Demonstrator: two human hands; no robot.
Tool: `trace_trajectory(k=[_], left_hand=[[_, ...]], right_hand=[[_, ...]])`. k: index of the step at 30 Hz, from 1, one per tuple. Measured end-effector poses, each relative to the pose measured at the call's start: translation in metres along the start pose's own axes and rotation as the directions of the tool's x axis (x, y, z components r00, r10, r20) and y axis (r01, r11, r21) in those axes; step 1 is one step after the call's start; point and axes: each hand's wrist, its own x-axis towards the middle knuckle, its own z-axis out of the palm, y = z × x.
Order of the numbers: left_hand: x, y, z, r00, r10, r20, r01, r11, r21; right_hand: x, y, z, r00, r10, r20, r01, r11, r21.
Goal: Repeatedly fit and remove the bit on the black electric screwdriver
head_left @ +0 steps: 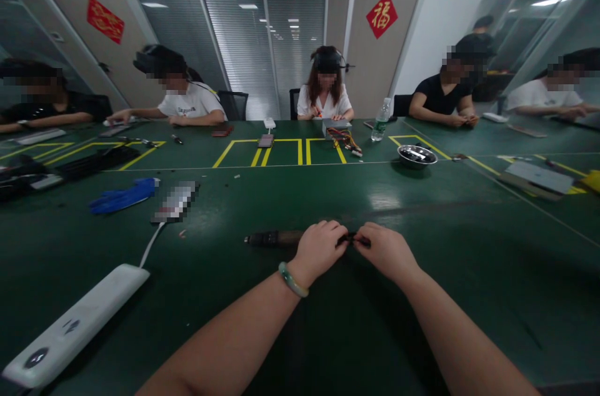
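A dark, slim cylindrical tool that looks like an electric screwdriver lies crosswise in front of me, its narrow metal tip to the left. My left hand, with a green bangle at the wrist, is closed round its rear part. Close beside it, my right hand has its thumb and fingers pinched together on a small dark piece at the tool's right end. The fingers cover most of that piece, so I cannot tell whether it is joined to the tool.
On the green table, a white power strip runs along the left, with a phone and a blue glove beyond. A metal bowl and a water bottle stand farther off. Several people sit across the table.
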Motion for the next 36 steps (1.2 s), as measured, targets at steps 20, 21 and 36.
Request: trace_trajectory(k=[20,21,36], left_hand=[[0.000,0.000,0.001,1.000,-0.022,0.006,0.022,1.000,0.015],[0.000,0.000,0.001,1.000,-0.025,0.010,0.025,1.000,0.018],[0.000,0.003,0.001,0.998,-0.055,0.026,0.054,0.998,0.037]], right_hand=[[-0.001,-0.003,0.005,0.999,0.048,0.009,-0.048,0.999,0.025],[-0.001,-0.005,0.007,0.998,0.058,0.003,-0.058,0.998,0.013],[-0.003,-0.018,0.012,0.985,0.170,-0.023,-0.171,0.984,-0.049]])
